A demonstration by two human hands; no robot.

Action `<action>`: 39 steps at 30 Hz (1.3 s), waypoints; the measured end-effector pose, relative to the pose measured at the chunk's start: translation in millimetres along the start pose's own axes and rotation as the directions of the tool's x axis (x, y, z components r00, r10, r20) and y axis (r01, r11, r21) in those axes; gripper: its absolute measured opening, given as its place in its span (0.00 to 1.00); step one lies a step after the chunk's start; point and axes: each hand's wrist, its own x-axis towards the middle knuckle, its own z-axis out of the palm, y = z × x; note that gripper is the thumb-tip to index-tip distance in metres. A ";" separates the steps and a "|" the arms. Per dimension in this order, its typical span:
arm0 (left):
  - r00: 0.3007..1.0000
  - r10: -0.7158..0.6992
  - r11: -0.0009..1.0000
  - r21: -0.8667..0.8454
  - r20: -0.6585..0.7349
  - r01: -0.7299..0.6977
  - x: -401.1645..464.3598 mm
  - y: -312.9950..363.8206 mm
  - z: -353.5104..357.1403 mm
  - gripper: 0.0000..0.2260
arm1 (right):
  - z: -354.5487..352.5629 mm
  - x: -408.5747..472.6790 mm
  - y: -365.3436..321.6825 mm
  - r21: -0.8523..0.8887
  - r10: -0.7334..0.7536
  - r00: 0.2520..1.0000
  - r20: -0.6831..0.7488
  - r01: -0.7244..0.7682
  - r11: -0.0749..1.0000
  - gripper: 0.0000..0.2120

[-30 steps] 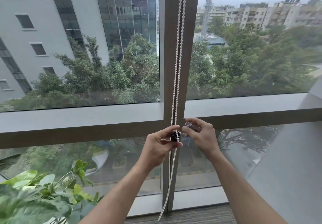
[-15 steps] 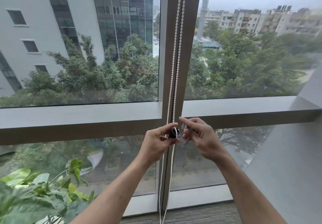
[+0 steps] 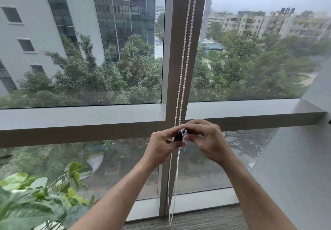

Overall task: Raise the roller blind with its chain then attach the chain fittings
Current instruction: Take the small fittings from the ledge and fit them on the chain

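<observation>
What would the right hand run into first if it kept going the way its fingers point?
Probably the small dark fitting on the bead chain, then the left hand pinching it. The right hand looks nearly touching already; depth is unclear.

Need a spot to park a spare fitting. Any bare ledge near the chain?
Ledge right of the post is bare to the wall; left ledge too. Crowded at the chain, left hand, right hand and plant.
</observation>
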 end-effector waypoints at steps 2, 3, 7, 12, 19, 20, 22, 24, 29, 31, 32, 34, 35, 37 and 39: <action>1.000 0.002 1.000 0.009 0.017 -0.002 -0.8 1.8 0.6 0.24 | 0.3 0.9 -2.8 -0.048 -0.021 1.000 0.000 0.021 0.999 0.17; 1.000 0.008 1.000 0.020 0.028 -0.009 -1.1 2.7 1.2 0.24 | 0.4 1.2 -4.5 -0.059 -0.032 0.999 0.001 0.032 0.998 0.17; 0.998 0.018 0.999 0.032 0.052 -0.020 -1.5 3.7 0.9 0.19 | -0.4 2.3 -10.8 -0.088 -0.071 0.997 0.024 0.073 0.993 0.16; 0.998 0.038 0.997 0.060 0.054 -0.041 -2.7 8.8 -4.1 0.22 | -5.9 3.6 -13.5 -0.113 -0.067 0.994 0.082 0.076 0.991 0.15; 0.997 0.031 0.996 0.087 0.074 -0.037 -3.3 11.1 -6.8 0.21 | -6.8 3.9 -17.0 -0.141 -0.053 0.992 0.112 0.069 0.988 0.17; 0.997 0.029 0.995 0.090 0.075 -0.036 -3.3 10.9 -7.1 0.21 | -7.6 3.7 -17.3 -0.141 -0.051 0.992 0.119 0.068 0.988 0.17; 0.996 0.025 0.995 0.092 0.082 -0.033 -2.8 11.1 -7.5 0.21 | -9.3 4.0 -18.2 -0.146 -0.045 0.991 0.130 0.064 0.987 0.16; 0.995 0.028 0.995 0.090 0.096 -0.037 -2.3 11.8 -7.2 0.17 | -10.0 4.9 -19.5 -0.149 -0.038 0.992 0.121 0.056 0.987 0.16; 0.993 0.016 0.996 0.084 0.116 -0.025 -2.4 13.5 -7.2 0.09 | -8.6 7.1 -22.6 -0.137 -0.033 0.996 0.086 0.045 0.990 0.15; 0.993 0.013 0.997 0.068 0.116 -0.021 -2.4 13.8 -7.8 0.09 | -9.4 7.5 -23.4 -0.136 -0.038 0.994 0.098 0.052 0.989 0.14; 0.993 0.010 0.998 0.056 0.120 -0.016 -2.4 14.0 -8.1 0.10 | -10.1 7.7 -23.5 -0.136 -0.040 0.993 0.107 0.054 0.989 0.14; 0.991 0.004 1.000 0.022 0.132 -0.007 -2.4 14.7 -8.7 0.11 | -11.9 8.3 -23.5 -0.128 -0.036 0.992 0.125 0.052 0.990 0.14; 0.990 -0.002 1.000 -0.003 0.138 0.002 -2.4 15.3 -9.0 0.11 | -12.9 8.5 -23.4 -0.120 -0.030 0.991 0.133 0.046 0.992 0.14; 0.989 -0.019 0.998 -0.050 0.145 0.027 -2.1 16.6 -9.5 0.12 | -14.8 9.0 -23.6 -0.104 -0.023 0.989 0.147 0.038 0.994 0.15; 0.988 -0.029 0.995 -0.085 0.149 0.042 -1.7 18.6 -10.1 0.12 | -16.2 9.3 -24.3 -0.093 -0.025 0.987 0.157 0.040 0.995 0.16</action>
